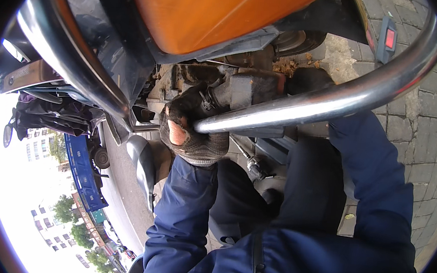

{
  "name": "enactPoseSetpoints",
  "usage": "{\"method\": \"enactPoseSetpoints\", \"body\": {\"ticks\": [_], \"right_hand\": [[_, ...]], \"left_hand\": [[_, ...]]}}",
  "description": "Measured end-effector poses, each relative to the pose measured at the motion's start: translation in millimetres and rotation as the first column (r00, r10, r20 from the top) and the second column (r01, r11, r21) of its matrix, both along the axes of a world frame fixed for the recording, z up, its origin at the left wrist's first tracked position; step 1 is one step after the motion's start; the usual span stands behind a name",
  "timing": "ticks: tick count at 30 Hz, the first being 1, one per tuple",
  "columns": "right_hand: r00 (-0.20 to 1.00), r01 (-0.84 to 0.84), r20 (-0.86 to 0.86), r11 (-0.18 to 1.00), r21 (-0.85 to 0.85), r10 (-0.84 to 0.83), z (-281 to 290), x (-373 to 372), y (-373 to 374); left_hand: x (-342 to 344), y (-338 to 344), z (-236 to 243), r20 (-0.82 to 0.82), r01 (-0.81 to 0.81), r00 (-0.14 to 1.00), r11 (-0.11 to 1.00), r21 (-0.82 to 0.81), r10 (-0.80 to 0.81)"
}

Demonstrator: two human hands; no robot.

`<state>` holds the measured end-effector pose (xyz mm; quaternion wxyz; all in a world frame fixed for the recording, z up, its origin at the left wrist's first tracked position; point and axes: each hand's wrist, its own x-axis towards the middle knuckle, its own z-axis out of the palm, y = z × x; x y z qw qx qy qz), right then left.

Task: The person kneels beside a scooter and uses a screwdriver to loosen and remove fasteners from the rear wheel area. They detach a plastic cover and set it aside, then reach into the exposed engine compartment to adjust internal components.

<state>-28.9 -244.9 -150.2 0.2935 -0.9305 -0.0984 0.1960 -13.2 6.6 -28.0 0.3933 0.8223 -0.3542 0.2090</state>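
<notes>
Engine assembly (253, 88) of a parked vehicle, seen from above, with both arms of a crouching person reaching toward it. The grimy, boxy casing lies just beyond the left hand (179, 128) and between it and the right. The left hand wears a worn knitted glove, through which bare skin shows; its fingers curl toward a small dark fitting (208, 101) beside the casing, but whether they pinch it or merely rest against it cannot be told. A chrome guard bar (302, 110) runs from just beside the left hand across to the far right, in front of the right wrist. The right hand (310, 81) appears only as a dark shape behind this bar, so its grip cannot be told; the right arm probably goes around the bar because the tube stands between body and engine. Above the hands, an orange panel (213, 13) overhangs the casing, which likely explains the reach from below. A second chrome bar (67, 42) rises to the upper left of the left hand. Dark-trousered knees (315, 180) lie below and between the forearms, apparently bent to bring the hands low. Paving (427, 119) extends right of the right arm.
</notes>
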Motion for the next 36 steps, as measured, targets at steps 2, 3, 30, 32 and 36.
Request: {"method": "enactPoseSetpoints", "body": {"ticks": [2,3,30,32,36], "right_hand": [[0.978,0.169,-0.171,0.927,0.334,-0.117,-2,-12,-14],[0.949,0.285,-0.265,0.820,0.496,-0.170,-4,-16,-19],[0.926,0.327,0.126,0.922,0.208,-0.357,21,-4,-53],[0.924,0.342,0.125,0.928,0.149,-0.361,43,-7,-61],[0.954,0.299,-0.001,0.954,0.017,-0.299,84,-7,-65]], "left_hand": [[-1,-4,1,-0.038,0.018,0.999,1.000,-0.021,-0.018],[-1,-6,0,-0.080,0.031,0.996,0.997,-0.072,-0.037],[-1,-8,-2,-0.053,0.029,0.998,0.997,-0.078,-0.033],[-5,-13,-8,-0.397,-0.125,0.916,0.909,-0.398,-0.048],[0,-9,-13,-0.354,-0.141,0.935,0.905,-0.401,-0.011]]}}
